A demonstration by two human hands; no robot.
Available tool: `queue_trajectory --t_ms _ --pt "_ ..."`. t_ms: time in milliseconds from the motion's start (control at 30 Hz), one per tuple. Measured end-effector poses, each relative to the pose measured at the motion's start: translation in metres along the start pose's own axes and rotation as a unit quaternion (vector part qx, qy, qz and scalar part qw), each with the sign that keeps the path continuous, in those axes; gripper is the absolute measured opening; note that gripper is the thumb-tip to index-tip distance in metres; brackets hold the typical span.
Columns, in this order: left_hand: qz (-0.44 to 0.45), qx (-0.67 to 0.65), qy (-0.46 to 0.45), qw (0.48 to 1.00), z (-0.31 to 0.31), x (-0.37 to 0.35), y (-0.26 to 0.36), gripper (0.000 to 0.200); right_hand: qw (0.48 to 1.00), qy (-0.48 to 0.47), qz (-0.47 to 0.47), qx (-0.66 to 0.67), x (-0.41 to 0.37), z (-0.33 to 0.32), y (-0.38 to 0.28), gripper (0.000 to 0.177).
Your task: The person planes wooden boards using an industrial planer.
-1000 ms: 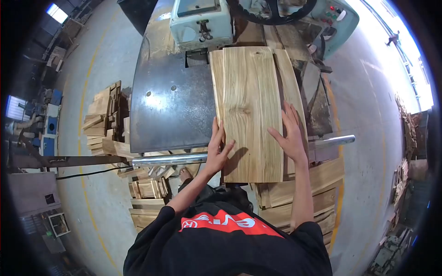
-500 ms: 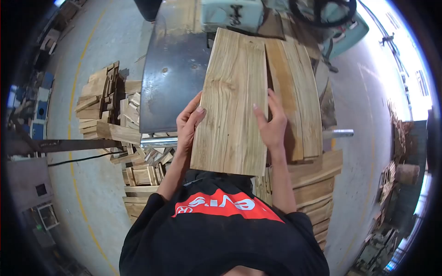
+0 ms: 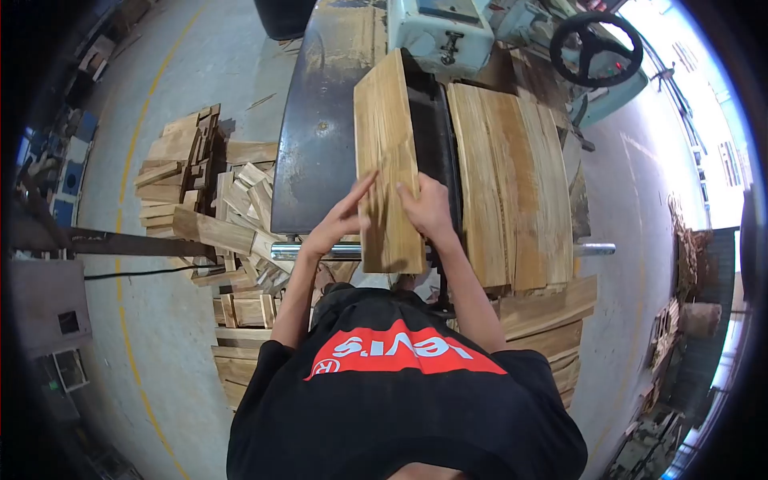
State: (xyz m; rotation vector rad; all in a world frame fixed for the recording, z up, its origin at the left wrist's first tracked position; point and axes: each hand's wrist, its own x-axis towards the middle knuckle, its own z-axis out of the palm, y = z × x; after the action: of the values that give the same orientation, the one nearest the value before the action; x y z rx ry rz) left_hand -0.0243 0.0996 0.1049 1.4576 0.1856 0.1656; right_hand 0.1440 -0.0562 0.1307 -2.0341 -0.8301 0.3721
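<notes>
Dark metal, worn to a dull sheen and scuffed pale brown toward its far end, makes up the worktable (image 3: pixel 320 160) in front of me. Over it I have one wooden board (image 3: pixel 388 144) tilted, its near end reaching past the shiny round bar (image 3: pixel 320 252) along the table's front edge. My right hand (image 3: pixel 430 210) grips the board's right edge, thumb laid on the face. My left hand (image 3: pixel 340 224) is by the left edge, fingers loosely spread and a little blurred; I can't tell whether they touch the wood.

Just to the right lie long flat boards (image 3: pixel 512 192), side by side, straw-coloured with a browner streak and lengthwise grain. Beyond stands a smooth, pale green machine housing (image 3: pixel 440 40), with a black, spoked handwheel (image 3: pixel 594 50) to its right. Grey concrete floor (image 3: pixel 184 336) spreads around me, crossed by a yellow line (image 3: pixel 120 276). On my left, jagged offcuts (image 3: pixel 248 196) sprawl beside a rough stack of planks (image 3: pixel 172 152).
</notes>
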Motion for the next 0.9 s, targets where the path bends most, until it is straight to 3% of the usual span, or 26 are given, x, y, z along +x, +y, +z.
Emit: queue_trajectory --t_ms 33,67,100,200,333,367,467,500,600,733,900 --pt "-0.002 0.187 0.009 0.982 -0.002 -0.005 -0.007 0.138 1.000 0.020 0.004 0.009 0.001 -0.002 0.010 0.035" --pt "-0.001 0.367 0.017 0.930 0.000 -0.011 -0.017 0.150 0.999 0.025 0.026 0.030 0.002 -0.002 0.025 0.034" --pt "-0.026 0.471 0.017 0.882 0.007 -0.016 -0.018 0.176 0.997 0.031 0.049 0.050 0.000 0.000 0.043 0.033" --pt "-0.102 0.545 -0.031 0.832 0.022 -0.032 -0.040 0.179 0.990 0.072 0.073 0.093 -0.008 0.009 0.080 0.036" --pt "0.008 0.556 0.052 0.829 0.031 -0.041 -0.080 0.170 0.991 0.131 0.031 0.024 -0.024 0.013 0.067 0.052" --pt "0.030 0.533 0.062 0.843 0.033 -0.040 -0.083 0.158 0.989 0.146 0.014 -0.007 -0.032 0.015 0.063 0.056" --pt "0.070 0.525 0.060 0.846 0.034 -0.028 -0.099 0.156 0.979 0.121 -0.074 -0.143 -0.050 0.029 0.079 0.061" --pt "0.067 0.526 0.058 0.846 0.037 -0.023 -0.095 0.155 0.990 0.079 -0.052 -0.102 -0.055 0.031 0.081 0.059" --pt "0.074 0.539 0.042 0.838 0.036 0.001 -0.093 0.158 0.983 0.070 -0.074 -0.150 -0.059 0.040 0.106 0.058" --pt "0.127 0.535 0.064 0.833 0.027 0.035 -0.099 0.157 0.985 0.109 -0.082 -0.103 -0.027 0.046 0.122 0.053" --pt "0.131 0.543 0.060 0.828 0.008 0.061 -0.092 0.155 0.978 0.158 -0.082 -0.105 0.007 0.063 0.123 0.048"
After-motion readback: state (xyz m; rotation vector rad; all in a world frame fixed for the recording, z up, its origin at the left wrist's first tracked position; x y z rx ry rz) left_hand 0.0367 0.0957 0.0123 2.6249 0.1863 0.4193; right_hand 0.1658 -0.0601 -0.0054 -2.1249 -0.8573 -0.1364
